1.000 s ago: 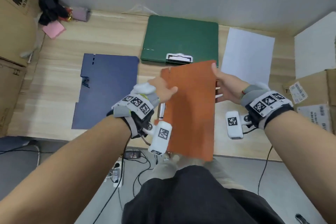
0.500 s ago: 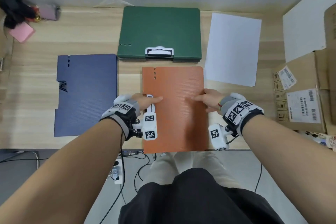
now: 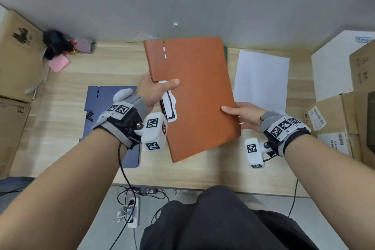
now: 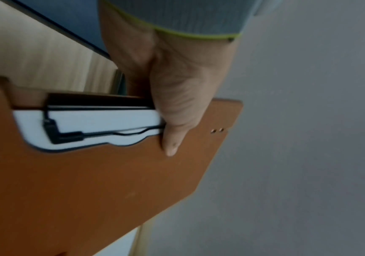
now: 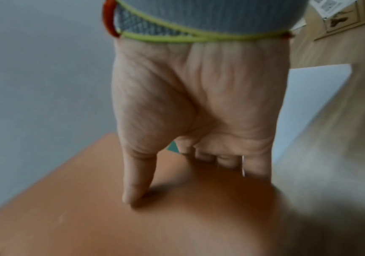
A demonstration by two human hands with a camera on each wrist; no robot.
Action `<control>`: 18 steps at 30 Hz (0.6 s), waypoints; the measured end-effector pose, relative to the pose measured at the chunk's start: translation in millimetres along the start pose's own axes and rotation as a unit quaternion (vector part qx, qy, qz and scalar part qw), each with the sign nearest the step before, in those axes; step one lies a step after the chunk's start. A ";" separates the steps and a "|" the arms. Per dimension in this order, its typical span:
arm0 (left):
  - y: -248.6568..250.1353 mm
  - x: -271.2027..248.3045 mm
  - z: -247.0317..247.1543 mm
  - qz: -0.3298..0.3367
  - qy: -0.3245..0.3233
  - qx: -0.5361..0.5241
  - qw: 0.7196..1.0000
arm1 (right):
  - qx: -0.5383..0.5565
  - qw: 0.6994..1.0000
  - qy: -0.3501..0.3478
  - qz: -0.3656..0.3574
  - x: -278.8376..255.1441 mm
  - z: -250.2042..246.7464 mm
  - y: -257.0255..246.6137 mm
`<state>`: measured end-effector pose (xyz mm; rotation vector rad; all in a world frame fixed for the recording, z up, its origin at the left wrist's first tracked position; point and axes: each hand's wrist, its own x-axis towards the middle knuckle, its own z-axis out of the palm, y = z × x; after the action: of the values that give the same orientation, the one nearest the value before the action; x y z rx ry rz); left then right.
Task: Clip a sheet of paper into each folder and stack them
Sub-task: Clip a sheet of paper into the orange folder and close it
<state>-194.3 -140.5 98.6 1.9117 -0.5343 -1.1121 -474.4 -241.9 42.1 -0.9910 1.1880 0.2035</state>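
An orange folder (image 3: 196, 95) is held up off the wooden table, tilted, covering most of the green folder (image 3: 225, 50) behind it. My left hand (image 3: 156, 89) grips its left edge beside the white clip (image 3: 169, 105), thumb on the cover. My right hand (image 3: 241, 113) holds the right edge, thumb on top and fingers underneath. In the left wrist view the left hand (image 4: 172, 110) grips the orange folder (image 4: 89, 181) next to the clip (image 4: 89, 124). In the right wrist view the right hand (image 5: 188, 121) pinches the orange folder (image 5: 133, 225). A blue folder (image 3: 109, 103) lies at left. A white sheet (image 3: 261, 79) lies at right.
Cardboard boxes (image 3: 18, 57) stand at the left and more boxes (image 3: 343, 119) at the right with a white board (image 3: 336, 63). Pink notes (image 3: 58, 64) and dark small items (image 3: 55, 44) lie at the back left. Cables and a power strip (image 3: 132, 211) lie on the floor.
The orange folder lay flat on the table half a second ago under both hands; now both hands have lifted it and carried it toward the back, over the green folder.
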 end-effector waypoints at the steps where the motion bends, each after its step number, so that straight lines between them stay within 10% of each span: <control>1: 5.4 5.1 -1.2 -0.001 0.039 -0.015 0.999 | 0.013 1.000 0.010 -0.011 -0.1 -4.0 -7.2; 9: -44.1 78.9 7.1 -0.164 0.162 -0.033 0.972 | 0.293 0.946 0.121 -0.066 35.8 -29.5 -56.2; 18: -63.9 90.6 19.5 -0.237 0.096 0.010 0.967 | 0.139 0.985 0.103 -0.015 66.6 -28.3 -64.3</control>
<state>-167.4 -176.9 -4.4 2.2008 0.0289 -1.1949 -427.2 -323.4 19.7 -0.7971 1.3477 -0.0910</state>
